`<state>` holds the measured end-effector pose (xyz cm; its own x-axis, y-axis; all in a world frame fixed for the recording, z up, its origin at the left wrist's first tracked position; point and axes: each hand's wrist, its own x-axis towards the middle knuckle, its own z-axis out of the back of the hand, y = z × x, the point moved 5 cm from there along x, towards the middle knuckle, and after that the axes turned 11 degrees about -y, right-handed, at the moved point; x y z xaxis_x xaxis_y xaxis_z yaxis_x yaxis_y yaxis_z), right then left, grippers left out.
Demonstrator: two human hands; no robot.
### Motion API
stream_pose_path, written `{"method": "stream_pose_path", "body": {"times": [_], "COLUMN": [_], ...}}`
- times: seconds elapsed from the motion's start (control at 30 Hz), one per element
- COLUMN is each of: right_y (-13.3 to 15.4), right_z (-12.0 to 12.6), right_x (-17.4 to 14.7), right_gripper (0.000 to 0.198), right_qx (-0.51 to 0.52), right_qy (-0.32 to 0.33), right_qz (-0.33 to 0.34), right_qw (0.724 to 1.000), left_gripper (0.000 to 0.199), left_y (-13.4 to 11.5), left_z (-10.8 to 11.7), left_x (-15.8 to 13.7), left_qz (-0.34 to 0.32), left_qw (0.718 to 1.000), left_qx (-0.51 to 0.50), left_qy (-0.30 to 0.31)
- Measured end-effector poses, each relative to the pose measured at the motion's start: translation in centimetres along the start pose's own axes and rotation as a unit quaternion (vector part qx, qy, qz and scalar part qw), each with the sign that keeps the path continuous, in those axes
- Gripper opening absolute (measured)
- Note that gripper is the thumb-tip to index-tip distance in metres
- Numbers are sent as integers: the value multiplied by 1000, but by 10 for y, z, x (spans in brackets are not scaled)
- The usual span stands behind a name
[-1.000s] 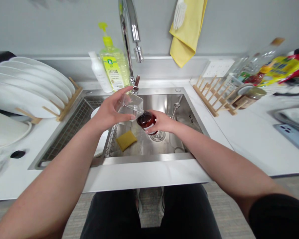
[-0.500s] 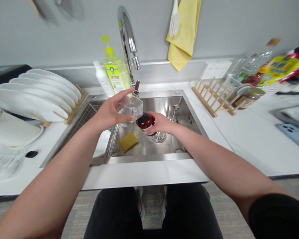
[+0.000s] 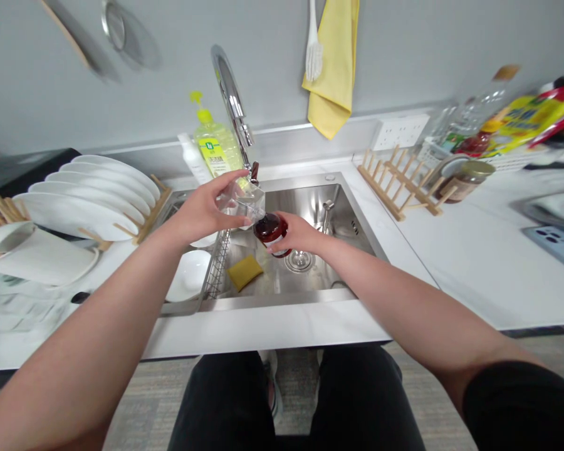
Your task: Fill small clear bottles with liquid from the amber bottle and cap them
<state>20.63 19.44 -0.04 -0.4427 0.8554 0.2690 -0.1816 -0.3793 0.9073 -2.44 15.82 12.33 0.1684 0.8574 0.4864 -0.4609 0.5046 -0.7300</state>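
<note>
Over the sink (image 3: 282,302), my left hand (image 3: 203,213) is wrapped round a clear square-sided container (image 3: 251,202). It is tilted, its lower right corner at the neck of a dark reddish-brown bottle (image 3: 269,229). Whether the two touch I cannot tell. My right hand (image 3: 297,234) grips this bottle, which has a white label and leans to the left. Below them a yellow sponge (image 3: 245,272) lies on the sink floor, left of the drain (image 3: 299,260). A white bowl (image 3: 188,275) sits in the wire basket (image 3: 216,272) on the left.
Behind the hands rise a chrome faucet (image 3: 232,94) and a yellow-green soap bottle (image 3: 215,147). White plates (image 3: 82,216) stand in a rack at left, beside a white pitcher (image 3: 51,257). On the right are a wooden rack (image 3: 399,181), a jar (image 3: 467,180) and a phone (image 3: 554,245).
The view has shifted, showing more of the bowl and the wall. Both hands keep their hold; the container and the bottle stay close together with little movement.
</note>
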Motion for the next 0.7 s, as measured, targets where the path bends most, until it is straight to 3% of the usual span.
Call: {"method": "stream_pose_path", "body": {"times": [0.53,0.7], "right_y": [6,6], "right_z": [4,3], "right_x": [0,1], "right_gripper": [74,76], "right_qx": [35,32], "right_qy": [-16,-31], "right_qz": [23,34], "right_qw": [999,998], "left_gripper": [103,104], "left_y": [-42,-62], "left_z": [0,-3], "left_x": [19,19], "left_qz": [21,45], "left_qw": [999,988], "left_qx": [40,140], "left_qy": [18,50]}}
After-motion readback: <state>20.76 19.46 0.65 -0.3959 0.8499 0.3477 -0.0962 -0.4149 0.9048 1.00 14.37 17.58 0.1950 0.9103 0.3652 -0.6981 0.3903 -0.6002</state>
